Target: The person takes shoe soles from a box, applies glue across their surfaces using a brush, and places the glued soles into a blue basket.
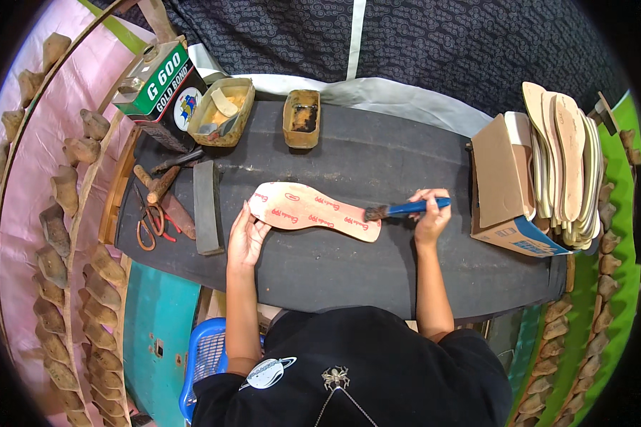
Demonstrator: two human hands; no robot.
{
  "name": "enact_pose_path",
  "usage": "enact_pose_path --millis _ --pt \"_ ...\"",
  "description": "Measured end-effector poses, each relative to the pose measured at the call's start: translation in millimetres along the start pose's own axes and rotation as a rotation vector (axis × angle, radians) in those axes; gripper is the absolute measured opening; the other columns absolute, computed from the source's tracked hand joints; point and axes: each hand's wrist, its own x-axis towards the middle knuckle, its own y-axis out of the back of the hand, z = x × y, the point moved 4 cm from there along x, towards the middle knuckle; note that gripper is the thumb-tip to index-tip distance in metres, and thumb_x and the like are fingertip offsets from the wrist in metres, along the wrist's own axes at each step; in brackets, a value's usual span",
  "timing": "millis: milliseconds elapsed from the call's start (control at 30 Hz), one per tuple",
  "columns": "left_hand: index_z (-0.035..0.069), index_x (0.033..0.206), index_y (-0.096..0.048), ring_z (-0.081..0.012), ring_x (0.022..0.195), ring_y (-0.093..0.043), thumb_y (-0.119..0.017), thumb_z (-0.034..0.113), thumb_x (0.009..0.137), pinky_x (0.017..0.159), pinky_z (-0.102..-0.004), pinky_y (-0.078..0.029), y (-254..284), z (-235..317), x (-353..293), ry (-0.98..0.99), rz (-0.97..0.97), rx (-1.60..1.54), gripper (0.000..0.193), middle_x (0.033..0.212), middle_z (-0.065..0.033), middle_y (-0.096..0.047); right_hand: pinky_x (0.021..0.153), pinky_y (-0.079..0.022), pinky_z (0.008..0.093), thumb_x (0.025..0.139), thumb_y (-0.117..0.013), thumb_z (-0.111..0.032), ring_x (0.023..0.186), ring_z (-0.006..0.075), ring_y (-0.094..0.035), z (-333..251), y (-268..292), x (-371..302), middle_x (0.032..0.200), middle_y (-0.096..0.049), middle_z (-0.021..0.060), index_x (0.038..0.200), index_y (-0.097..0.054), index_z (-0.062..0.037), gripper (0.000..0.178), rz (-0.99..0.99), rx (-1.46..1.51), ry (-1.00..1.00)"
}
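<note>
A pinkish insole (310,208) with red print lies across the middle of the dark table. My left hand (246,238) is closed on its left end, with the thumb along the edge. In my right hand (430,219) is a blue-handled paintbrush (404,208), gripped by the handle. The dark bristles touch the insole near its right end or hover just over it; I cannot tell which.
An open cardboard box (502,174) full of insoles (568,156) stands at the right. Left are scissors (149,219), a hammer (162,186) and a grey block (208,206). Behind stand a metal can (160,92), a tub with a spreader (221,112) and a stained tub (302,119).
</note>
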Motion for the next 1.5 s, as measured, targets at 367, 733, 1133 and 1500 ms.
enact_pose_path --millis 367,733,1133,1500 --pt "-0.002 0.109 -0.044 -0.0207 0.09 -0.055 -0.04 0.024 0.088 0.076 -0.0304 -0.048 -0.6 -2.2 2.9 0.008 0.015 0.005 0.033 0.103 -0.0124 -0.052 0.038 -0.035 0.0167 0.081 -0.047 -0.022 0.046 0.0089 -0.045 6.0 -6.9 -2.4 0.067 -0.054 0.0116 0.079 -0.04 -0.0044 0.019 -0.005 0.063 0.027" --pt "-0.002 0.108 -0.045 -0.0213 0.091 -0.055 -0.04 0.023 0.088 0.076 -0.0303 -0.048 0.7 -2.1 2.9 0.006 0.014 0.011 0.033 0.103 -0.0128 -0.052 0.033 -0.031 0.0167 0.081 -0.046 -0.019 0.043 0.0076 -0.042 -5.6 18.8 1.4 0.062 -0.052 0.0098 0.074 -0.041 -0.0041 0.017 0.08 -0.042 0.143" --pt "-0.003 0.106 -0.045 -0.0221 0.092 -0.054 -0.041 0.022 0.088 0.078 -0.0318 -0.048 -3.6 0.3 0.4 -0.001 0.005 0.019 0.031 0.104 -0.0138 -0.051 0.036 -0.032 0.0249 0.06 -0.06 0.001 0.036 0.0166 -0.043 -45.6 -18.2 -13.2 0.045 -0.043 0.0051 0.06 -0.042 -0.0056 0.019 -0.22 -0.358 0.639" --pt "-0.003 0.109 -0.044 -0.0221 0.094 -0.054 -0.041 0.021 0.088 0.078 -0.0311 -0.048 -3.2 0.9 -0.2 -0.002 0.003 0.028 0.031 0.104 -0.0132 -0.051 0.042 -0.043 0.0254 0.062 -0.061 0.0 0.046 0.0174 -0.055 -54.0 -34.1 -24.9 0.054 -0.054 0.0051 0.06 -0.047 -0.006 0.015 -0.331 -0.438 0.776"
